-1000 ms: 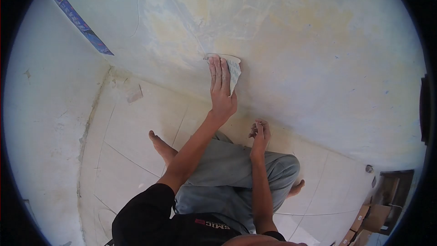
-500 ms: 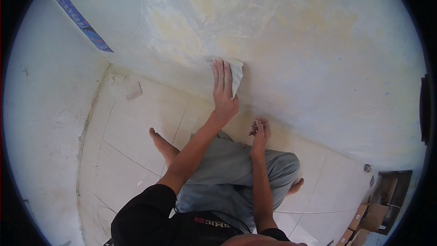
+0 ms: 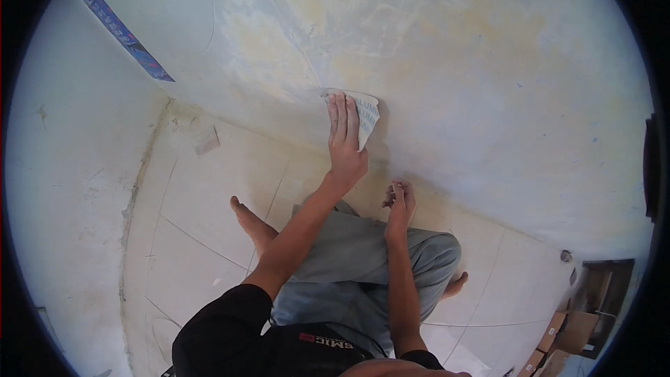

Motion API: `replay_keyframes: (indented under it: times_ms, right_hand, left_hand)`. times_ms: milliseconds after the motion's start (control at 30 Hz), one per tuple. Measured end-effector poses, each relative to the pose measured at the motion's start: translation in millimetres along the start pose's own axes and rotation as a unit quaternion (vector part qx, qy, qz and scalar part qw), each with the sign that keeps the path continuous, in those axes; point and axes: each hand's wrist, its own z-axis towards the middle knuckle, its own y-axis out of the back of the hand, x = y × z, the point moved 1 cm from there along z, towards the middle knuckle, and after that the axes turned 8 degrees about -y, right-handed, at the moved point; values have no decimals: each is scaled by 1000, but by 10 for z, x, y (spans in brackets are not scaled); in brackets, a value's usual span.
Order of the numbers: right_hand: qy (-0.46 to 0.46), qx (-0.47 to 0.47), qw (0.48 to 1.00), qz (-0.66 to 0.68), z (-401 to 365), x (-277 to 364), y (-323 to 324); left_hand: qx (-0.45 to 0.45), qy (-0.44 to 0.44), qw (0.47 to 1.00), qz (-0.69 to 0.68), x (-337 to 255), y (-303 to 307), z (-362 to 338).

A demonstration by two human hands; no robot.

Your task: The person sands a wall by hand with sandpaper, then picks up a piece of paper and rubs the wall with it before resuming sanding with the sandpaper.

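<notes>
My left hand (image 3: 343, 129) lies with its fingers stretched over a sheet of sandpaper (image 3: 367, 116), pressing it against the lower part of the wall (image 3: 447, 84). The sheet's pale back carries blue print, and its right corner sticks out beyond my fingers. The rough side is hidden. Low by the foot of the wall, above my bent leg, my right hand (image 3: 400, 202) hangs with loosely curled fingers that stay apart. No object shows in it.
A second wall (image 3: 70, 188) meets the first at the left, with a blue printed strip (image 3: 122, 28) near the corner. A small flat piece (image 3: 207, 141) lies on the tiled floor (image 3: 202, 202). Cardboard boxes (image 3: 576, 331) and a dark wooden frame (image 3: 607, 300) stand at the lower right.
My left hand has shifted slightly to the right with the sandpaper. More of the sheet's printed back now faces me. My right hand has stayed about where it was.
</notes>
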Motion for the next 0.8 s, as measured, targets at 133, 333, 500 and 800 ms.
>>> replay_keyframes:
  times_ms: [133, 333, 500, 800]
  right_hand:
    - [-4, 2, 1000, 5, 33, -13, -53]
    - [-8, 1, 1000, 8, -16, 24, -24]
    - [-6, 2, 1000, -3, 13, 11, -26]
    - [-17, -1, 1000, 1, -38, 43, -28]
  left_hand:
    - [67, -17, 998, 10, 241, -204, -637]
    - [-1, 3, 1000, 1, 1, -32, 5]
    - [-12, 2, 1000, -9, -13, -83, -33]
    - [39, 2, 999, -28, 1, -140, -267]
